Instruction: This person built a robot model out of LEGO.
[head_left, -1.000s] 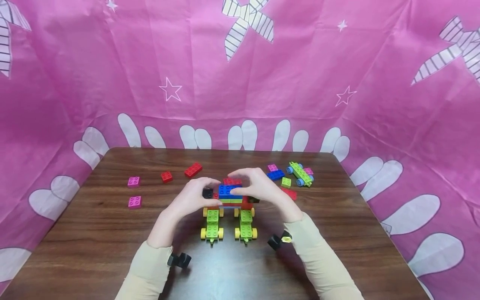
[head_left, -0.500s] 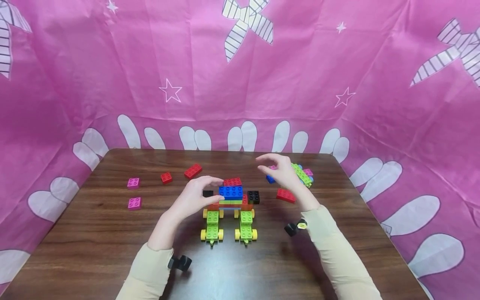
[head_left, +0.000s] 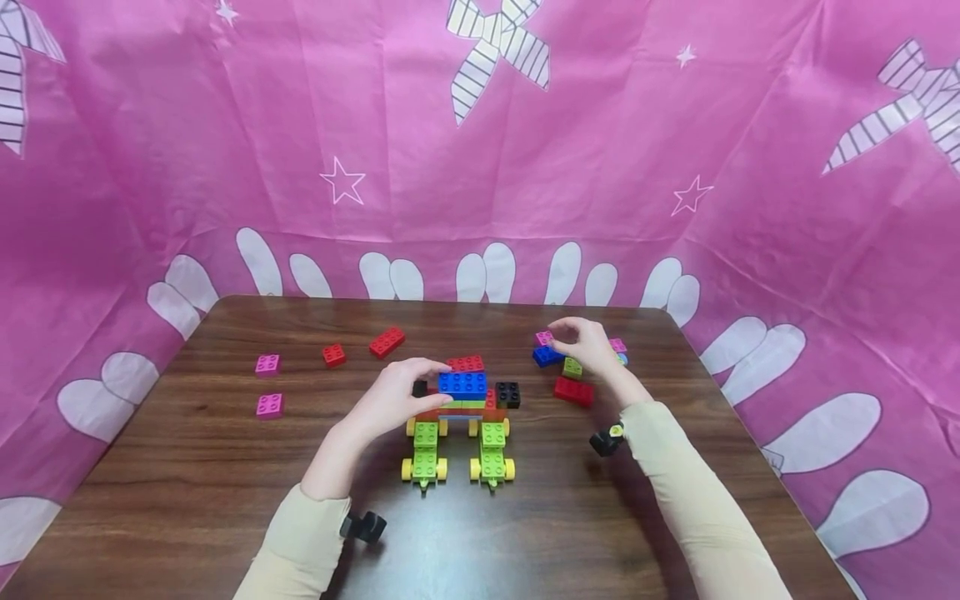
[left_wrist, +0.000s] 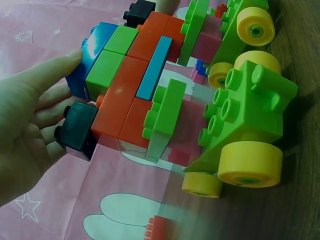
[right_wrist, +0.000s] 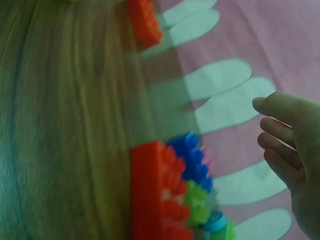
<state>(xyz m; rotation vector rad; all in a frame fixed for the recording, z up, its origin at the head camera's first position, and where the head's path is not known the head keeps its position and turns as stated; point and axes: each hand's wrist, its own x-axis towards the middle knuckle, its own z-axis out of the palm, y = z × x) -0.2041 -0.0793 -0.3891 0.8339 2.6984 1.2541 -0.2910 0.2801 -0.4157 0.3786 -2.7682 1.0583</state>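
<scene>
A figure of toy building bricks stands mid-table on two green wheeled bases (head_left: 424,463) with yellow wheels. Its body is of red bricks (left_wrist: 120,92), topped by green ones and a blue brick (head_left: 462,385), with a black brick (head_left: 507,395) at each side. My left hand (head_left: 390,393) holds the figure's upper left, thumb on the blue brick and fingers behind, as the left wrist view shows. Over the loose bricks at the right hovers my right hand (head_left: 592,348), fingers loosely bent with nothing between them; in the right wrist view it is above the bricks.
Below the right hand lie a long red brick (head_left: 573,391), a small green brick (head_left: 572,367), a blue brick (head_left: 547,356) and a mostly hidden wheeled base (right_wrist: 215,222). Farther left are two red bricks (head_left: 386,342) and two pink bricks (head_left: 270,406). A pink curtain (head_left: 420,200) hangs behind the table.
My right hand has left the figure's blue brick and moved right, over the loose bricks, now covering the wheeled base. My left hand keeps its hold at the figure's left.
</scene>
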